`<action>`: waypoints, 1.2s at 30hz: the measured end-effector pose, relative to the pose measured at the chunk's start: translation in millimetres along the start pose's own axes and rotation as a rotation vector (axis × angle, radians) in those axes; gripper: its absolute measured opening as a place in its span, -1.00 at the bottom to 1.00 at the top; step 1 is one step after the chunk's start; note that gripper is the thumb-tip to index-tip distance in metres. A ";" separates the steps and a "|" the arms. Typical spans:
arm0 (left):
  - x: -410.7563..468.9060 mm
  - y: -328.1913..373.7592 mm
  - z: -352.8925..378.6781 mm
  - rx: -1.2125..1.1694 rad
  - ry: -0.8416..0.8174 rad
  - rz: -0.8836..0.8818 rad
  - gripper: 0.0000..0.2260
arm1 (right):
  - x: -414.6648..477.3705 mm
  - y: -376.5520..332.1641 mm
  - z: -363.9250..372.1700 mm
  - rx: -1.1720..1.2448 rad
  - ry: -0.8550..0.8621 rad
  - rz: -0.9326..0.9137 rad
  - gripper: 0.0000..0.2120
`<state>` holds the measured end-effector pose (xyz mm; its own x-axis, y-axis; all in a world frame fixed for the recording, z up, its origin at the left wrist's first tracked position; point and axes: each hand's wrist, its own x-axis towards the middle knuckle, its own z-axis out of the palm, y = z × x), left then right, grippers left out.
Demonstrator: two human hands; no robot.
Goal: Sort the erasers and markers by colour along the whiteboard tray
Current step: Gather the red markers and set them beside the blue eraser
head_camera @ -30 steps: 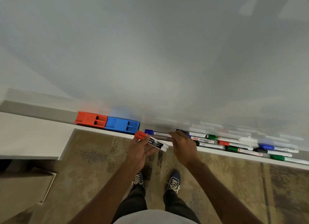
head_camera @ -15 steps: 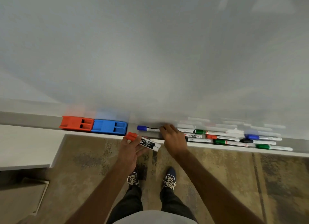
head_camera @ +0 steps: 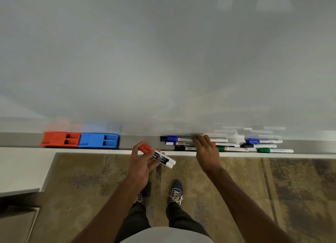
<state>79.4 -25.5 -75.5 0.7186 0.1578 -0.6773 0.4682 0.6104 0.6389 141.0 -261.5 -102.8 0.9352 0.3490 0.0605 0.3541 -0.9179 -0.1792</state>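
Observation:
A red eraser and a blue eraser lie side by side at the left of the whiteboard tray. My left hand holds two red-capped markers just in front of the tray's edge. My right hand rests over a cluster of markers with blue, black, red and green caps; its fingers touch them, and whether it grips one is hidden. Further right lie a blue marker, a black marker and a green marker.
The whiteboard fills the upper view. A white ledge juts out at the lower left. My feet stand on patterned carpet below the tray.
My right hand has slid right along the tray, uncovering blue and black markers at the cluster's left end. My left hand has kept the red markers.

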 end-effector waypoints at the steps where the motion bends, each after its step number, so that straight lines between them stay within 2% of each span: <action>1: -0.9 -2.4 3.9 0.004 -0.003 0.000 -0.62 | -0.4 1.5 0.5 0.002 -0.011 -0.005 -0.55; 5: -2.8 -11.4 22.3 0.027 -0.014 -0.020 -0.62 | -2.5 4.7 -2.9 0.035 -0.013 -0.010 -0.55; 8: -1.7 -18.7 36.8 0.044 -0.020 -0.028 -0.61 | -3.9 11.2 -10.6 0.051 0.044 0.008 -0.69; 11: 0.2 -25.3 48.9 0.059 -0.033 -0.035 -0.59 | -10.7 37.2 -22.7 0.087 0.078 0.114 -0.78; 14: 1.8 -30.8 57.5 0.053 -0.038 -0.046 -0.57 | -22.5 78.9 -37.6 0.109 0.061 0.247 -0.76; 17: 1.7 -35.9 63.8 0.052 -0.037 -0.050 -0.57 | -30.8 114.4 -46.7 0.121 -0.033 0.301 -0.78; 24: -1.0 -42.8 71.6 0.103 -0.038 -0.064 -0.57 | -29.9 143.9 -43.8 0.130 -0.229 0.236 -0.69; 30: -2.7 -43.4 73.7 0.109 -0.030 -0.083 -0.57 | -30.1 144.3 -40.3 0.068 -0.254 0.182 -0.65; 36: -6.5 -44.4 74.7 0.116 -0.028 -0.092 -0.57 | -34.6 132.9 -41.5 0.032 -0.204 0.273 -0.68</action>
<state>92.3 -111.6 -72.2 0.6833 0.0831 -0.7254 0.5875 0.5273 0.6138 156.0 -403.4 -88.0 0.9737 0.1245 -0.1907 0.0872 -0.9774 -0.1927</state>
